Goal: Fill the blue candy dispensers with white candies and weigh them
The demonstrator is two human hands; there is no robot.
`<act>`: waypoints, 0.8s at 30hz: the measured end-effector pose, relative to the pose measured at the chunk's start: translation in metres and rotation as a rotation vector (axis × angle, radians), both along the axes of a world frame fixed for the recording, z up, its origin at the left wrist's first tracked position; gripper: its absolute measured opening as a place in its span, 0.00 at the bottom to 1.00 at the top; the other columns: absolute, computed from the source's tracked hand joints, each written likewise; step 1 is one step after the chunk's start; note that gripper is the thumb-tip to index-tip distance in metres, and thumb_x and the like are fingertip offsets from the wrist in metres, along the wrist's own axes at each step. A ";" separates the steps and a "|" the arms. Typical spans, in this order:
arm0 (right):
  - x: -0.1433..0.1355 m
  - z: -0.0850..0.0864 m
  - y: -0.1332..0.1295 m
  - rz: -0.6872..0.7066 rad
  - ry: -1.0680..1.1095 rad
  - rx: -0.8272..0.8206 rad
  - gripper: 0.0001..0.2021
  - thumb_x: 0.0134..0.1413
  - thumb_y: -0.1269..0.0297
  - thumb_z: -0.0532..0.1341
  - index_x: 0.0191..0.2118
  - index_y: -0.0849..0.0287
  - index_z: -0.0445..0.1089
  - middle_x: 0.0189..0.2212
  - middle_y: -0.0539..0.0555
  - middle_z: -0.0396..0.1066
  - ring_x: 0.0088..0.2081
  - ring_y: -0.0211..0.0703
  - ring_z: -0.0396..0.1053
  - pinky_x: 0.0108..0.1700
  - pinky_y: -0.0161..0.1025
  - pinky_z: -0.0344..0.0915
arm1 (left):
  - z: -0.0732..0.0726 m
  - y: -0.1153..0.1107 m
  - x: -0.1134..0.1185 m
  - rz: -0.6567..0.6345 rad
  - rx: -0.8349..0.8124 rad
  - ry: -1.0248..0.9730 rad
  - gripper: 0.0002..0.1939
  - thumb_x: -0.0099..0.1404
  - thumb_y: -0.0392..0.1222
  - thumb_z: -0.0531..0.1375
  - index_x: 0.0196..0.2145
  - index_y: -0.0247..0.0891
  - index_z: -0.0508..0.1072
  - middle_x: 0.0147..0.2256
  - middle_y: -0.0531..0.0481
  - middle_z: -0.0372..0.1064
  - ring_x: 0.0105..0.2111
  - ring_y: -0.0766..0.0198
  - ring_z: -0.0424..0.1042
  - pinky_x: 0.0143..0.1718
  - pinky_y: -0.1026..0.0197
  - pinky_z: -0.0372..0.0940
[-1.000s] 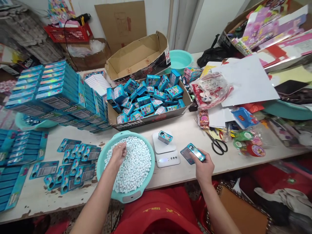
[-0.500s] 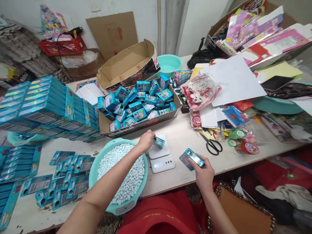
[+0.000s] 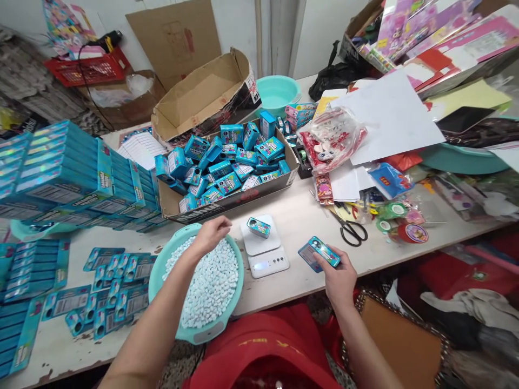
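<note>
Over the upper edge of the white candies [image 3: 214, 286] in a mint-green basin [image 3: 156, 292] is my left hand [image 3: 211, 235]. Its fingers are curled together, and anything between them is hidden. Just right of it, a small blue box with a dark round opening [image 3: 259, 226] lies on the pan of a white digital scale [image 3: 263, 246], touched by neither hand. My right hand [image 3: 339, 273] grips a blue printed cardboard sleeve [image 3: 318, 253] by its right end, above the table's front edge, right of the scale.
A carton of small blue boxes [image 3: 227, 208] stands behind the scale. Stacked blue display boxes [image 3: 60, 167] and loose blue cardboard sleeves [image 3: 117, 283] occupy the left. Black scissors [image 3: 352, 232], tape rolls [image 3: 416, 233] and papers [image 3: 397, 119] lie to the right.
My left hand has left the small box on the scale and moved left over the basin. My right hand still holds the sleeve. The whole view has shifted slightly.
</note>
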State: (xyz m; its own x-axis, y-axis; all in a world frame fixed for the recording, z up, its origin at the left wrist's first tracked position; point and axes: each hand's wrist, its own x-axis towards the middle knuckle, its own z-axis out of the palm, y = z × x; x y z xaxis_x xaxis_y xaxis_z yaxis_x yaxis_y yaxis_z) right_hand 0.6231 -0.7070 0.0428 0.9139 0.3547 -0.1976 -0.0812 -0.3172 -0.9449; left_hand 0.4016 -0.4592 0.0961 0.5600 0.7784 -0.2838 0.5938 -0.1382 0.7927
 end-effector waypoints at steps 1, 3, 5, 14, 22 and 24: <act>0.000 -0.001 0.000 0.000 0.000 0.000 0.26 0.34 0.53 0.70 0.42 0.61 0.71 0.36 0.55 0.71 0.36 0.45 0.68 0.40 0.42 0.66 | 0.003 -0.003 -0.019 -0.027 0.078 0.109 0.03 0.52 0.40 0.59 0.26 0.40 0.71 0.22 0.52 0.67 0.22 0.64 0.63 0.25 0.64 0.53; 0.000 -0.004 -0.001 0.003 0.001 -0.003 0.26 0.35 0.54 0.69 0.42 0.61 0.71 0.37 0.55 0.71 0.37 0.45 0.68 0.42 0.43 0.66 | 0.006 -0.010 -0.054 -0.094 0.159 0.339 0.02 0.53 0.39 0.59 0.26 0.41 0.72 0.23 0.51 0.68 0.23 0.62 0.64 0.26 0.63 0.52; -0.001 -0.006 -0.001 0.007 0.003 -0.008 0.26 0.35 0.54 0.69 0.43 0.61 0.71 0.37 0.55 0.71 0.37 0.45 0.68 0.42 0.44 0.65 | 0.006 -0.015 -0.074 -0.136 0.179 0.479 0.04 0.54 0.40 0.59 0.30 0.41 0.73 0.28 0.49 0.72 0.27 0.58 0.67 0.28 0.61 0.53; -0.017 0.003 0.009 0.077 -0.019 -0.035 0.26 0.34 0.52 0.69 0.41 0.61 0.71 0.36 0.55 0.71 0.36 0.45 0.69 0.40 0.43 0.67 | -0.019 -0.011 0.032 -0.317 0.419 0.247 0.26 0.57 0.36 0.59 0.53 0.42 0.63 0.54 0.44 0.62 0.53 0.53 0.60 0.50 0.54 0.57; -0.042 0.002 0.031 0.198 0.008 -0.026 0.26 0.31 0.51 0.70 0.39 0.60 0.71 0.34 0.54 0.72 0.35 0.46 0.69 0.40 0.44 0.67 | -0.013 -0.024 0.025 -0.229 0.452 0.446 0.15 0.61 0.40 0.56 0.47 0.41 0.66 0.45 0.45 0.66 0.43 0.58 0.69 0.41 0.59 0.61; -0.050 -0.004 0.046 0.286 -0.006 0.012 0.25 0.32 0.52 0.70 0.38 0.60 0.71 0.34 0.54 0.71 0.36 0.46 0.69 0.41 0.44 0.67 | 0.011 -0.025 -0.023 0.042 0.493 0.421 0.17 0.61 0.47 0.56 0.47 0.41 0.65 0.44 0.46 0.68 0.43 0.57 0.69 0.40 0.60 0.62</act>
